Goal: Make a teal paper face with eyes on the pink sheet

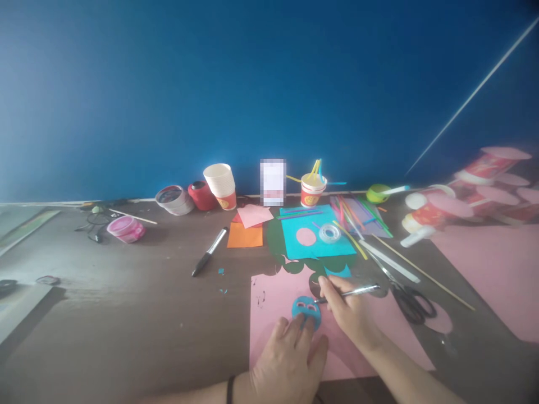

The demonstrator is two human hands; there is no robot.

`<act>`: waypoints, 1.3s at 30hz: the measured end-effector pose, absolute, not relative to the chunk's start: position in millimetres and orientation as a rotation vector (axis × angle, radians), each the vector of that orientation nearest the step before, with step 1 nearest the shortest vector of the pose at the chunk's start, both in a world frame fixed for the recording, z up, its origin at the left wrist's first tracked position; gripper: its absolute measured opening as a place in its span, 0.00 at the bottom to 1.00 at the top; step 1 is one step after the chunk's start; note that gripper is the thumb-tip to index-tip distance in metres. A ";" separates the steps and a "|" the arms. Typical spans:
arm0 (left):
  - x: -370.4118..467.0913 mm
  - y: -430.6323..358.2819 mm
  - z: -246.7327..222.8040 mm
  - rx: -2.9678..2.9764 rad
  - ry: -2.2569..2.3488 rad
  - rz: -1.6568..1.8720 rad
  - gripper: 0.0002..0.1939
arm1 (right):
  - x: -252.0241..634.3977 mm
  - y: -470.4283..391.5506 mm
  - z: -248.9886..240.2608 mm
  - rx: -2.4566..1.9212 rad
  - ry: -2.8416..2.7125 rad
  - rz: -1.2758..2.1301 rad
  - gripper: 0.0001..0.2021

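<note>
A round blue paper disc (305,308) with two eye-like openings lies on a pink paper sheet (278,303). My left hand (292,353) lies flat, its spread fingertips pressing on the disc's near edge. In a pinch, my right hand (347,308) has a slim silver pen-like tool (364,290); its tip points at the disc's right side. Whether that tool is a pen or a craft knife I cannot tell. Scalloped cuts run along the sheet's far edge, and small dark marks show at its left.
Scissors (410,300), a wooden stick (425,274) and a pink disc (438,318) lie to the right. Beyond are blue paper (301,224), a tape roll (329,233) and a straw cup (313,191). A marker (210,251), stacked cups (220,185) and orange paper (245,235) stand or lie leftward.
</note>
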State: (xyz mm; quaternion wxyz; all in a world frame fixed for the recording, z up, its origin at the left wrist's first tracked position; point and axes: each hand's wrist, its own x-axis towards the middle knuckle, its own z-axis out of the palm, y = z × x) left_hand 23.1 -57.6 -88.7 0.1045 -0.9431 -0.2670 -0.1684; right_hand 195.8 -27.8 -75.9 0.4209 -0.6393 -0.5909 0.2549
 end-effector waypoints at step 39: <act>21.6 -57.8 -86.9 -2.786 -0.782 -0.486 0.14 | 196.7 -27.2 -75.9 -1.566 -1.437 0.683 0.18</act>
